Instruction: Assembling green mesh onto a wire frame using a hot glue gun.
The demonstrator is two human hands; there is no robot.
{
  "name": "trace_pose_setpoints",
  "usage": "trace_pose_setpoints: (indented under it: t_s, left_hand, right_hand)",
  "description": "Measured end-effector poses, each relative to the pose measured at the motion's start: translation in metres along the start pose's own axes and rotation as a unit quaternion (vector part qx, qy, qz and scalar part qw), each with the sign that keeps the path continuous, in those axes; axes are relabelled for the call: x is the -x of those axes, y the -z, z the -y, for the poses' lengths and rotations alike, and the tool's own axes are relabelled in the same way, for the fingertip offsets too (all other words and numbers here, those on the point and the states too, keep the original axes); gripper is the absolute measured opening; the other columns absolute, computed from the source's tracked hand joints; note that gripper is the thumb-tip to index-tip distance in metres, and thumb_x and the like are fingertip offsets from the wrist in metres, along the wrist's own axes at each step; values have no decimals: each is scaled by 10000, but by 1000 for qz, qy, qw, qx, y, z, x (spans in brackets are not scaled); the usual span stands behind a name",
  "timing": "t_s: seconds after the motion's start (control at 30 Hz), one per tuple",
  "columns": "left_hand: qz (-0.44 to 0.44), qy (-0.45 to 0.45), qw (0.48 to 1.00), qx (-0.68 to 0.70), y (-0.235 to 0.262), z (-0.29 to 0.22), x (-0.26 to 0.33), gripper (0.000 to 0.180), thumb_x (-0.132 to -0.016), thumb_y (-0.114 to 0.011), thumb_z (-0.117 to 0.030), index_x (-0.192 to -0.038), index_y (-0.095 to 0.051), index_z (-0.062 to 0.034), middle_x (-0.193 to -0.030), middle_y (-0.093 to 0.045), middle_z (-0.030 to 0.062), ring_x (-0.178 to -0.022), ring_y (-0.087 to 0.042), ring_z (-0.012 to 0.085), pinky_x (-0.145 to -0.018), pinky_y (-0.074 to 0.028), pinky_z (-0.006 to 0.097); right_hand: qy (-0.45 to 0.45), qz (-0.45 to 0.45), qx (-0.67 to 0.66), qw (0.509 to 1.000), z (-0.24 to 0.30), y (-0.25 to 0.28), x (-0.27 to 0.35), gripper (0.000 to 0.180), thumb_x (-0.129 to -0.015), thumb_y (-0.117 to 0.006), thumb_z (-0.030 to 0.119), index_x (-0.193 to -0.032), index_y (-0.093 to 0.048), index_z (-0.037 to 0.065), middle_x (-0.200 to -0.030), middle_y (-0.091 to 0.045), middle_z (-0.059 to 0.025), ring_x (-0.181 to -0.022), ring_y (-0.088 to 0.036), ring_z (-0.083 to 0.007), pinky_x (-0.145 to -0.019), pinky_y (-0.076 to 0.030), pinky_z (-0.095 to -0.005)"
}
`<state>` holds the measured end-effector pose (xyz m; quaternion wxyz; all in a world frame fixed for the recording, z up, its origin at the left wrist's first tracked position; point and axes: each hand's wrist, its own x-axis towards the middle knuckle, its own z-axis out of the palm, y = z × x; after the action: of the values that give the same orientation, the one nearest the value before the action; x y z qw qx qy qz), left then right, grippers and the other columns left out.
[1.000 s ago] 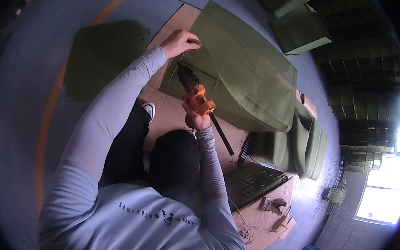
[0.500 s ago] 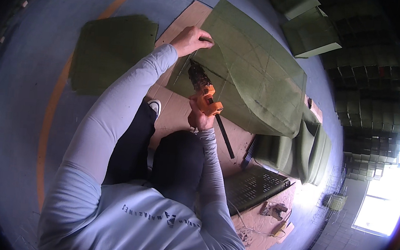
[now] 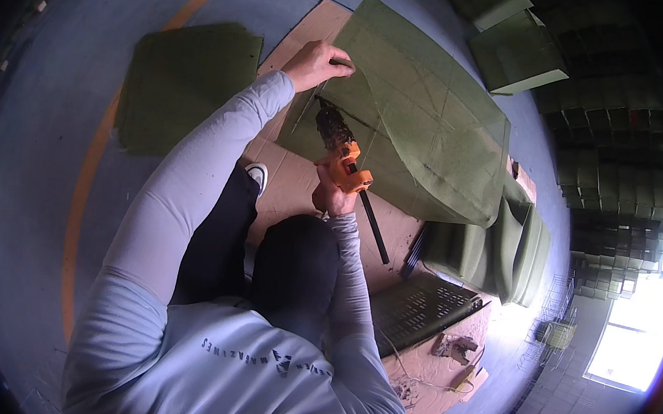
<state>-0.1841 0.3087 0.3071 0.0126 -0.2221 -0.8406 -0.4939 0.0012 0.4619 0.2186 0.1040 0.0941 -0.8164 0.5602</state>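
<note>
A thin olive-green sheet lies in front of me with one edge folded back. My left hand is closed, pinching that lifted edge between thumb and fingers. In my right hand is an orange glue gun. Its front is coated in dark residue, and a long black glue stick juts from its rear. The nozzle points away from me, just below my left hand, at the sheet's near layer beside a thin wire. Whether the tip touches is too small to tell.
Brown cardboard lies under the work. A separate green panel is on the floor at left. Folded green material and a dark perforated panel are at right. Many stacked green boxes stand at far right.
The glue gun and my right hand have shifted very slightly to the right. My left hand keeps its pinch on the sheet, moving barely at all.
</note>
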Motion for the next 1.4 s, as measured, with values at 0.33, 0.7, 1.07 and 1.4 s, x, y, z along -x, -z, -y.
trace_pose_setpoints:
  t_s: [0.33,0.7,1.07,1.4]
  left_hand:
    - [-4,-8,1000,2,-2,5,-2,227,-757,-631,-221,-879,-657,-32,-785,-660,69,-708,-604,136,-697,-452,251]
    - [-2,-5,1000,-1,-4,2,-2,216,-769,-615,-205,-874,-654,-21,-782,-664,60,-722,-613,121,-697,-456,239]
    - [-10,-11,1000,-3,-5,2,-3,207,-766,-618,-212,-858,-659,-31,-771,-662,53,-715,-610,121,-687,-457,241]
    - [-16,2,1000,-7,-5,8,-3,209,-766,-622,-227,-855,-662,-42,-772,-663,53,-716,-612,128,-691,-458,248]
  right_hand:
    - [14,-19,13,1000,-3,2,2,86,-737,-575,55,-817,-571,23,-821,-582,-40,-814,-543,-147,-770,-410,-271]
    - [-17,-29,6,999,-10,0,4,95,-738,-574,39,-829,-552,26,-803,-583,-34,-789,-557,-137,-734,-434,-259]
    - [-24,-55,-45,997,-14,-3,6,144,-734,-596,50,-870,-553,29,-855,-575,-30,-798,-558,-130,-724,-443,-264]
    - [5,-52,39,998,-15,0,6,98,-726,-579,36,-820,-554,28,-781,-579,-28,-768,-558,-130,-707,-438,-255]
